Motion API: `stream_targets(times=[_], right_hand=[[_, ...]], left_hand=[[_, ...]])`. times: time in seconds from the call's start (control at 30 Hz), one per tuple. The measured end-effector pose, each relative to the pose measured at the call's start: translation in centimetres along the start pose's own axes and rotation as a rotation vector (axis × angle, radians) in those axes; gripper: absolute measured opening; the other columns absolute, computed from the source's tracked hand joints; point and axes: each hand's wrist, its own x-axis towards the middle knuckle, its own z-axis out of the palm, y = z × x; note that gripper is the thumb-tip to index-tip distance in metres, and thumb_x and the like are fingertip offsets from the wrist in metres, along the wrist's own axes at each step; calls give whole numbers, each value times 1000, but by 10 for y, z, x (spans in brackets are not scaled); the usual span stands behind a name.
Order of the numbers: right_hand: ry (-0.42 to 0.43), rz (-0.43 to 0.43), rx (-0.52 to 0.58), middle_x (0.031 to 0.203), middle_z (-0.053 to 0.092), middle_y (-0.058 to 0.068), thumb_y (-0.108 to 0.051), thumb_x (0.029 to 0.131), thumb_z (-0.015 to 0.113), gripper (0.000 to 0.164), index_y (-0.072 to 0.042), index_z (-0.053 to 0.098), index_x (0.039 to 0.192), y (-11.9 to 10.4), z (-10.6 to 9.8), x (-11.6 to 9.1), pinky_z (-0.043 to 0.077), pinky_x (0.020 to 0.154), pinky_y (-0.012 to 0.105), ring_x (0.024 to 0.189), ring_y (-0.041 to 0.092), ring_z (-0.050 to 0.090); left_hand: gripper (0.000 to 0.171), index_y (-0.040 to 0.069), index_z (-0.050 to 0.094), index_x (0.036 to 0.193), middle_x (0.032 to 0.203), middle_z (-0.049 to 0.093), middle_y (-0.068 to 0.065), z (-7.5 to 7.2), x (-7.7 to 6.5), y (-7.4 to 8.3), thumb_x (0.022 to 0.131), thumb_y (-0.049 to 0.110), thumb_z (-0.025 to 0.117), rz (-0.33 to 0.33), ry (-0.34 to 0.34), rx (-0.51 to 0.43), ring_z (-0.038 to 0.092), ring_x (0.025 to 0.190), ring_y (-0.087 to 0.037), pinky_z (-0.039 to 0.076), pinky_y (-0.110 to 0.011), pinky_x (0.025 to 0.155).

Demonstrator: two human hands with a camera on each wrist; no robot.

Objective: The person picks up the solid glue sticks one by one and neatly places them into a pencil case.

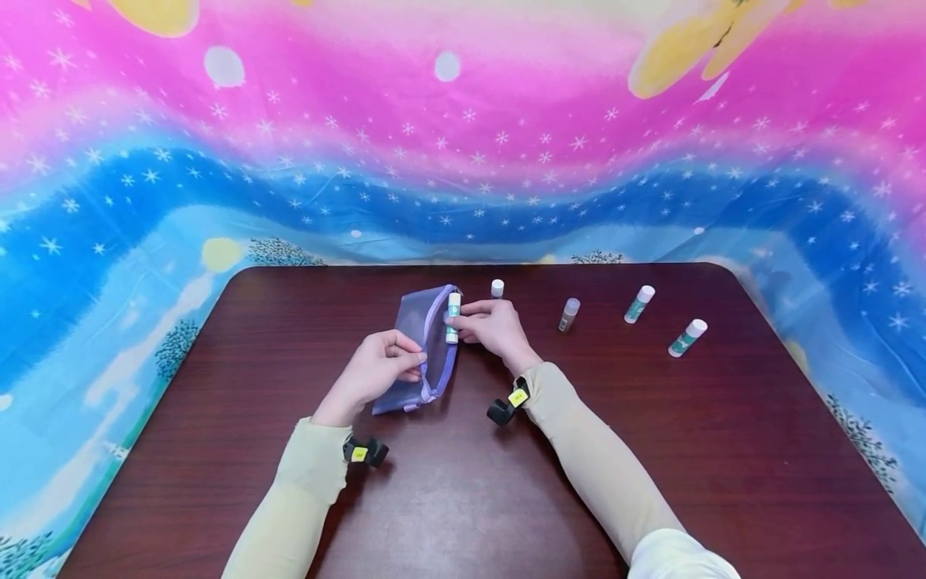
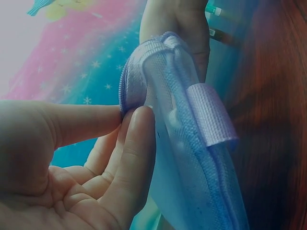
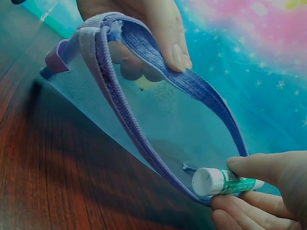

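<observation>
A purple mesh zipper pouch [image 1: 412, 322] stands on the table with its mouth spread open toward the right. My left hand [image 1: 372, 366] pinches one zipper edge between thumb and fingers; in the left wrist view the fingertips [image 2: 141, 127] grip that edge. My right hand [image 1: 495, 330] holds a white and green glue stick [image 1: 453, 318] between thumb and fingers at the pouch mouth. In the right wrist view this glue stick [image 3: 225, 182] lies across the far end of the opening, one white end pointing inward. The mesh interior [image 3: 158, 115] shows through behind it.
Behind my right hand stands another glue stick [image 1: 497, 287], partly hidden. Farther right are a greyish, clear-capped stick [image 1: 569, 314] and two more white and green glue sticks [image 1: 640, 305], [image 1: 687, 338]. The dark wooden table [image 1: 434, 498] meets a patterned cloth [image 1: 463, 177] at the back.
</observation>
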Motion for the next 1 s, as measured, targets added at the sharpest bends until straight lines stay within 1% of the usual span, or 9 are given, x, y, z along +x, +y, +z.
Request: stream_targets(times=[0.17, 0.3, 0.7, 1.0], right_hand=[[-1, -11, 12, 89, 76, 13, -12, 85, 85, 35, 2, 73, 114, 1, 2, 0, 63, 71, 34, 74, 23, 75], [-14, -27, 27, 89, 76, 14, -10, 85, 84, 35, 4, 72, 116, 3, 3, 0, 63, 71, 33, 75, 25, 75], [-35, -60, 16, 94, 76, 14, -19, 89, 82, 35, 1, 73, 117, -2, 3, -9, 63, 76, 34, 82, 29, 75], [-12, -107, -8, 94, 76, 11, -24, 89, 82, 33, -2, 76, 112, -5, 1, -16, 63, 78, 38, 84, 29, 74]], left_hand=[[13, -8, 63, 101, 82, 70, -14, 1, 1, -2, 95, 1, 70, -6, -1, -4, 70, 70, -22, 63, -35, 73], [12, -8, 63, 100, 82, 70, -14, 2, 1, -2, 95, 0, 70, -5, -2, -15, 70, 70, -21, 63, -33, 71], [12, -8, 63, 101, 84, 70, -14, 1, -1, 2, 95, 0, 70, 2, 1, -20, 69, 69, -21, 63, -33, 71], [12, -8, 63, 100, 84, 70, -14, 1, -1, 1, 94, 0, 70, 0, 4, -12, 69, 70, -21, 63, -34, 71]])
